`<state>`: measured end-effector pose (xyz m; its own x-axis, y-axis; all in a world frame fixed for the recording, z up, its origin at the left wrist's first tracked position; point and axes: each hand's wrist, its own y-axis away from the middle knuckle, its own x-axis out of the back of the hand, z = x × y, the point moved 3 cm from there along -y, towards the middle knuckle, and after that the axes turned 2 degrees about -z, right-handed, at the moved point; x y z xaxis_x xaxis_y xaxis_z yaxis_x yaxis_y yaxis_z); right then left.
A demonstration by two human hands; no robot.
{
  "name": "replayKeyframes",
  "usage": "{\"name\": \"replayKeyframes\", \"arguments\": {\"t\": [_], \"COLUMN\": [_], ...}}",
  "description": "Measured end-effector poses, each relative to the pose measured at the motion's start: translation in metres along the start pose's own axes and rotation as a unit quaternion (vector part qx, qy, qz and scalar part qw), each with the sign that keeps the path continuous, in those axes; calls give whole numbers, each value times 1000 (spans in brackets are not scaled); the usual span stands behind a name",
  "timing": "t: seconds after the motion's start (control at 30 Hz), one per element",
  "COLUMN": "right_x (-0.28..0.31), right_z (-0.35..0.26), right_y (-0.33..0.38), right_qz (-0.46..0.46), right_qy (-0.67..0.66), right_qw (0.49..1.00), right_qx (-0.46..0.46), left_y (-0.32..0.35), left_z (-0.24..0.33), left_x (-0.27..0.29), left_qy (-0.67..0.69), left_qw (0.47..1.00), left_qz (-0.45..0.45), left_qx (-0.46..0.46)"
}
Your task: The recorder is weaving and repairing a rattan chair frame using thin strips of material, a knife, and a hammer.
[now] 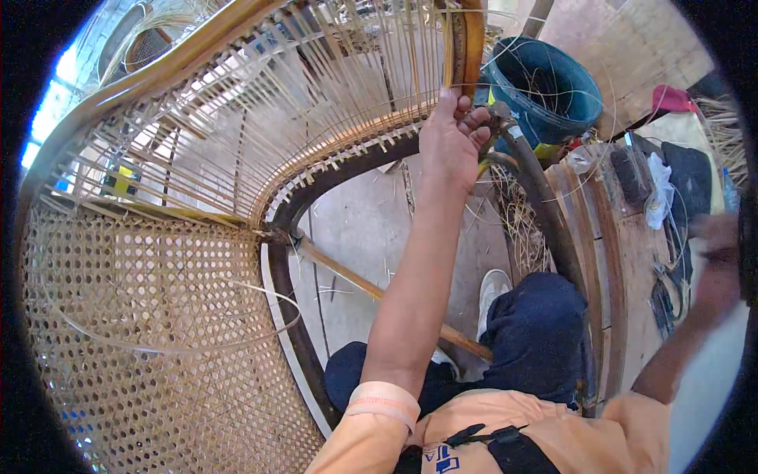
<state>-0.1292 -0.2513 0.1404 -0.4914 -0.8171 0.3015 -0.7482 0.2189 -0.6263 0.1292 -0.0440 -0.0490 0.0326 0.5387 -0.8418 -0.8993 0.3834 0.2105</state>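
Observation:
A curved wooden chair frame (298,207) stands before me, strung with many upright cane strands (347,63). My left hand (456,138) is raised to the frame's far right corner, thumb and fingers pinched on a thin cane strand (379,108) that runs along the lower rail. Its other fingers are curled beside the dark post. Far out to the right, my right hand (717,237) is smeared by motion near the rim of the view, so its fingers cannot be made out. Finished cane webbing (158,292) fills the near left part, with a loose cane loop (181,347) lying over it.
A teal bucket (545,91) with strands inside stands beyond the corner. On my right, a wooden bench (624,276) bears a dark block (632,178), a white plastic bag (659,193) and pliers-like tools (663,296). A wooden crossbar (347,272) passes above the floor near my knees.

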Motion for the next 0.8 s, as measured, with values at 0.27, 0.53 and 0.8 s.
{"name": "replayKeyframes", "arguments": {"t": [0.27, 0.53, 0.8], "right_x": [-212, -278, -256], "right_z": [7, 36, 37], "right_y": [-4, 13, -5], "right_qz": [-86, -197, -12], "right_qy": [-73, -43, -90], "right_qw": [968, 930, 989], "right_qx": [-225, -306, -118], "left_y": [-12, -18, -22], "left_z": [-18, -21, -36], "left_x": [2, -1, -13], "left_qy": [165, 173, 226], "left_qw": [980, 982, 962], "left_qz": [-88, -67, -122], "left_qx": [70, 27, 92]}}
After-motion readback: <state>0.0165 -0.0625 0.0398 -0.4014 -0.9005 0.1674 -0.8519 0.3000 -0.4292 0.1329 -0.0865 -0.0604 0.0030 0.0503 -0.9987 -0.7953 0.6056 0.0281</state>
